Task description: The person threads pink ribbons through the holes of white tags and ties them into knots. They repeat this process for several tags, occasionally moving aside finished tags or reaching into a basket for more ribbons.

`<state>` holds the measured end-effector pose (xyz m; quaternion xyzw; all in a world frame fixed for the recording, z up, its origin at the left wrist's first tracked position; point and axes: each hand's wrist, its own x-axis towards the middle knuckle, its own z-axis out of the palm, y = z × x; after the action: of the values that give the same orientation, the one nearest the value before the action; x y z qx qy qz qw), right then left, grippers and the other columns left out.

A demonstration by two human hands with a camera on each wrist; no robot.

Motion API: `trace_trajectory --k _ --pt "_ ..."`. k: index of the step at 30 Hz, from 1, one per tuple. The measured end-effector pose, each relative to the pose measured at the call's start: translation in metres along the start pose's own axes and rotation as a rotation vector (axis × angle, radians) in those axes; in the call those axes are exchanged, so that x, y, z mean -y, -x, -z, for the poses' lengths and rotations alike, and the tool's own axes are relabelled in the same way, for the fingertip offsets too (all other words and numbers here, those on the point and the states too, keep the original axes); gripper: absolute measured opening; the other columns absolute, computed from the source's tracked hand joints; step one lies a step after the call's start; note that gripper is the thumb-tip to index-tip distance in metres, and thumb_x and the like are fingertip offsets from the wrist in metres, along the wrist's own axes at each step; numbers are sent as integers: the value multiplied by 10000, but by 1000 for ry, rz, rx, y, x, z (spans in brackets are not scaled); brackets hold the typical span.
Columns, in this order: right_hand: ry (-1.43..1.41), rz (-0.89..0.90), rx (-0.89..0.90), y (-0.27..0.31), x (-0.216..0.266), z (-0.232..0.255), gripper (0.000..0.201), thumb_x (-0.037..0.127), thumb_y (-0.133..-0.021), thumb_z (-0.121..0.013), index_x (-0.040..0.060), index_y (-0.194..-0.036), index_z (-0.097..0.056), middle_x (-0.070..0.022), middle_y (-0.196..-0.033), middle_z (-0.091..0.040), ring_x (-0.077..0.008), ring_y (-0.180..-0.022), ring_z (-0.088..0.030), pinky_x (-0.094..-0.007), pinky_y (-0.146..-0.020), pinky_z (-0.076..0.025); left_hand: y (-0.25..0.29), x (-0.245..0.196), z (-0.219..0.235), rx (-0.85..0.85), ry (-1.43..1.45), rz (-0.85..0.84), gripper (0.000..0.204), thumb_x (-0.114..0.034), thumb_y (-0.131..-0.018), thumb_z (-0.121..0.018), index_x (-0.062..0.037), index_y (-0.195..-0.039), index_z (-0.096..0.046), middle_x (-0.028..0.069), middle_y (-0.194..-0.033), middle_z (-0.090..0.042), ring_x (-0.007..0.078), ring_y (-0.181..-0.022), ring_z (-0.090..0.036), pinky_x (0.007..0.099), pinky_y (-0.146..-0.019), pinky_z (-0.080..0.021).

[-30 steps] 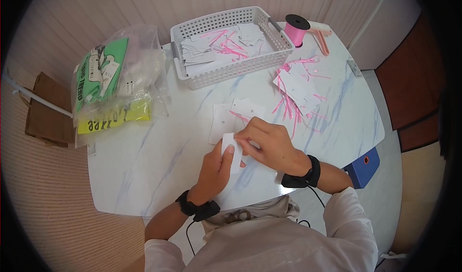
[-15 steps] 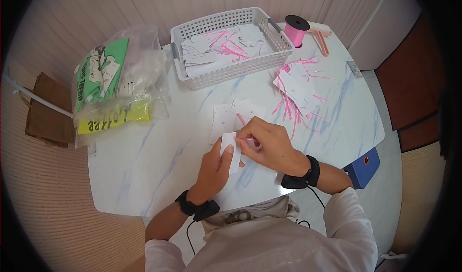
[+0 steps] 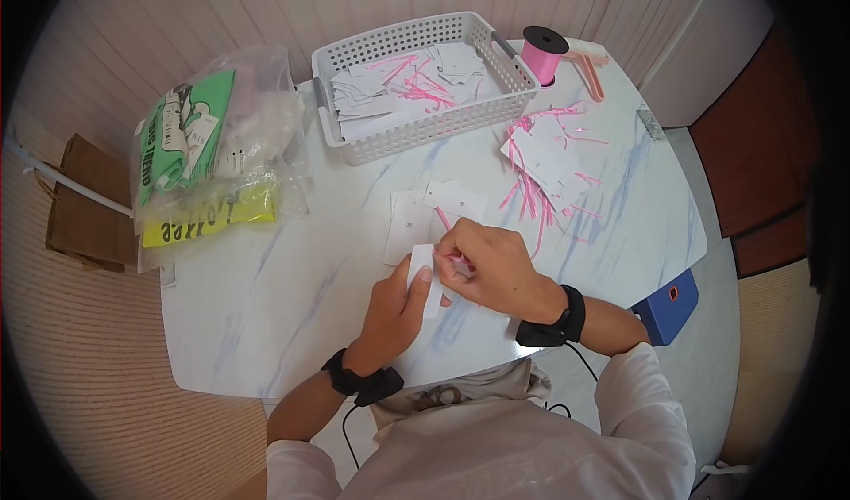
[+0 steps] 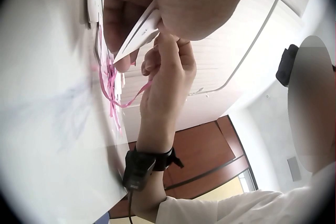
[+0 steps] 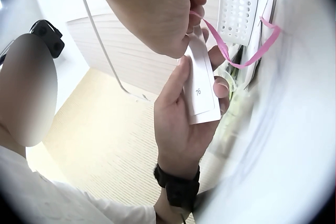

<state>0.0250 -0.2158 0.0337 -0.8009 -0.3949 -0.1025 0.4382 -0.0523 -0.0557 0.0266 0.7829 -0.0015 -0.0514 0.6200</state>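
My left hand (image 3: 390,316) holds white cards (image 3: 423,270) between thumb and fingers, tilted above the marbled table. In the right wrist view the top card (image 5: 202,85) shows a small printed number, with another card edge beside it. My right hand (image 3: 503,270) is at the cards' upper end, its thumb and fingertips pinching a pink ribbon (image 5: 235,65). The ribbon hangs in a loop from those fingers, also in the left wrist view. Just beyond the hands lie loose white cards (image 3: 407,226) on the table. The ribbon's point of contact with the cards is hidden by my fingers.
A white perforated basket (image 3: 443,121) with cards and pink ribbons stands at the back. To its right are a pink ribbon spool (image 3: 542,57) and a pink-handled tool (image 3: 591,77). Ribboned cards (image 3: 544,159) lie at right, plastic-bagged items (image 3: 212,146) at left.
My right fingers have shifted slightly at the cards' upper end, and more pink ribbon shows by them than a second ago. The left hand keeps its hold, almost still.
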Motion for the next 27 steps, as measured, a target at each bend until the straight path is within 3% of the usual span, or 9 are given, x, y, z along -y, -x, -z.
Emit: trace_trajectory --k 5,7,11,13,17,20,23,27 --pt "24 71 -16 -2 1 2 161 91 -759 -695 93 -879 -588 -32 -756 -568 -206 -569 -592 -304 -487 -456 -1 0 -1 -41 -3 -32 309 -168 -1006 -343 28 -1194 -490 106 -904 -674 168 -759 -686 262 -669 -515" --pt "-119 -119 21 -6 10 10 152 113 -797 -696 86 -931 -629 -38 -771 -560 -153 -591 -565 -273 -523 -449 -1 -2 0 -44 14 -29 309 -176 -1005 -351 26 -1194 -489 103 -904 -677 163 -751 -683 259 -664 -512" --pt "-325 -264 -58 -8 -3 9 118 119 -841 -676 73 -946 -645 -27 -789 -554 -89 -626 -511 -241 -561 -426 1 -2 1 -8 31 -28 266 -158 -994 -393 14 -1175 -484 125 -853 -676 189 -703 -681 296 -636 -492" --pt "-573 -449 195 -10 -6 13 90 94 -881 -632 63 -966 -641 31 -833 -544 -39 -725 -474 -209 -621 -372 2 -2 1 5 0 -49 266 -155 -992 -395 15 -1176 -484 124 -857 -678 184 -695 -674 294 -643 -490" --pt "-681 -435 261 -6 -21 6 42 62 -893 -598 44 -927 -615 31 -823 -533 -32 -741 -472 -208 -646 -371 2 -11 2 44 -12 -52 271 -150 -988 -403 19 -1185 -479 126 -870 -683 175 -680 -656 290 -665 -487" --pt "-915 -457 219 -8 -28 7 68 115 -919 -567 55 -891 -581 39 -760 -506 -30 -667 -443 -201 -594 -344 1 0 1 65 24 -86 278 -148 -988 -394 21 -1194 -475 122 -895 -686 169 -693 -655 288 -670 -492" --pt "-903 -699 -101 -18 -30 20 181 244 -960 -511 84 -911 -580 66 -673 -456 -5 -520 -351 -191 -475 -279 2 -7 2 136 111 -12 326 -187 -1005 -353 24 -1221 -476 116 -943 -681 135 -722 -636 269 -690 -507" --pt "-972 -706 -305 -20 -40 21 184 270 -955 -518 102 -898 -564 50 -671 -475 -26 -493 -358 -205 -468 -300 2 -8 3 199 170 -33 361 -197 -1011 -334 24 -1275 -444 139 -965 -667 150 -721 -636 285 -685 -519"
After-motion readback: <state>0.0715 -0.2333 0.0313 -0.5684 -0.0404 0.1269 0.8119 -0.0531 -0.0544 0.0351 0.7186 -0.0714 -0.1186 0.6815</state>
